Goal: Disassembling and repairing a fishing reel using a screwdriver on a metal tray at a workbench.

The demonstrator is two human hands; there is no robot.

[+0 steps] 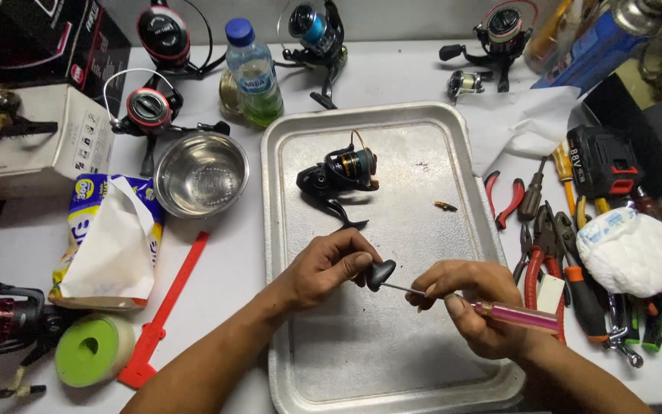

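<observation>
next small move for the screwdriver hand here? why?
Probably turn the pink-handled screwdriver in place. Its tip already meets the black knob, which the left hand pinches steady over the metal tray, and the right hand has its grip on the shaft and handle. Whether the tip sits in a screw head is too small to tell.

Bright overhead light, glare on tray [453, 123], dim corners.
</observation>
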